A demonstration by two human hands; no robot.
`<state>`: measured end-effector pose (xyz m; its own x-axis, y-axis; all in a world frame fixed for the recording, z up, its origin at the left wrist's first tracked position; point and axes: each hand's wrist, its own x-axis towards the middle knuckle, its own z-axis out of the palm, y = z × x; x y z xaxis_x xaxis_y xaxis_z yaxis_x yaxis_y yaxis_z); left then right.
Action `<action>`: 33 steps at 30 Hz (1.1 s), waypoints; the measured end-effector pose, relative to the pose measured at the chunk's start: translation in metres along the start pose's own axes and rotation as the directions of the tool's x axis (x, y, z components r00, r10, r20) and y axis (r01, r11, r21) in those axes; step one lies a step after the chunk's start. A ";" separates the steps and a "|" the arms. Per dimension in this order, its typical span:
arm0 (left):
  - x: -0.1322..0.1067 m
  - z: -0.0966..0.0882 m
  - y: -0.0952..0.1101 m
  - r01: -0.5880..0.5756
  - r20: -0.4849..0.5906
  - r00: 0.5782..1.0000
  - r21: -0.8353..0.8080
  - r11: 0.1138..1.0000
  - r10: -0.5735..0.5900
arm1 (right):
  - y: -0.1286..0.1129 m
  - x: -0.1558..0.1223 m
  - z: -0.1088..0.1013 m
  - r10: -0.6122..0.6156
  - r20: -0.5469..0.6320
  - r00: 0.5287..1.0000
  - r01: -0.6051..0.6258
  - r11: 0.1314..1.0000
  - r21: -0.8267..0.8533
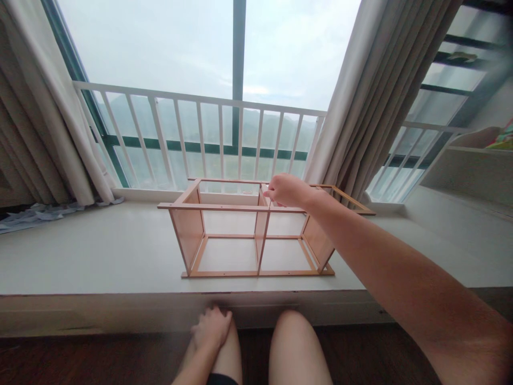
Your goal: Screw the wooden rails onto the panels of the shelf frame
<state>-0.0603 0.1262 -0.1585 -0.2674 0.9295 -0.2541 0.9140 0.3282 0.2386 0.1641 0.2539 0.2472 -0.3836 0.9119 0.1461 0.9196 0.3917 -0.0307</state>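
A light-brown wooden shelf frame [262,243] rests on the white window ledge, with panels between its upper and lower rails. My right hand [286,190] is closed above the upper front rail, where the middle panel meets it. A thin, pale rod-like tool [270,203] shows below its fingers and reaches down to the rail; most of it is hidden in the fist, and its exact kind is unclear. Low in the view, my left hand [212,327] lies over my left knee with its fingers spread and holds nothing.
The white ledge [100,251] ends at a front edge just before my knees. Behind it stand a white railing [200,136] and a large window. Grey-brown curtains [372,91] hang at both sides. White shelving [460,176] is at the right.
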 end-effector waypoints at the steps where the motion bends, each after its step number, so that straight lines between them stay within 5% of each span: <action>1: -0.001 -0.001 0.000 -0.001 0.000 1.000 0.003 1.000 0.001 | -0.001 0.000 0.000 0.014 0.006 1.000 -0.014 1.000 0.008; 21: 0.003 0.007 -0.006 -0.014 -0.030 0.999 -0.015 1.000 0.014 | 0.000 -0.020 -0.006 0.045 -0.145 0.988 -0.043 0.999 0.016; 25: 0.004 0.008 -0.005 -0.004 -0.031 1.000 -0.015 1.000 0.003 | -0.003 -0.037 -0.002 0.096 -0.318 0.943 -0.060 0.991 0.122; 28: 0.001 0.003 -0.006 0.000 -0.015 1.000 -0.017 1.000 0.000 | -0.005 -0.076 0.028 0.193 -0.512 0.837 -0.043 0.956 0.290; 30: -0.002 -0.004 -0.010 -0.001 0.008 1.000 0.004 1.000 0.001 | -0.007 -0.113 0.071 0.266 -0.547 0.794 -0.072 0.934 0.350; 33: -0.008 -0.014 -0.021 -0.029 0.051 0.998 0.057 0.998 0.026 | -0.008 -0.174 0.164 0.345 -0.352 0.870 -0.178 0.885 0.430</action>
<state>-0.0815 0.1144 -0.1479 -0.2274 0.9279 -0.2953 0.9374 0.2907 0.1917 0.2097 0.1121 0.0600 0.0137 0.8856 0.4643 0.8457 0.2375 -0.4780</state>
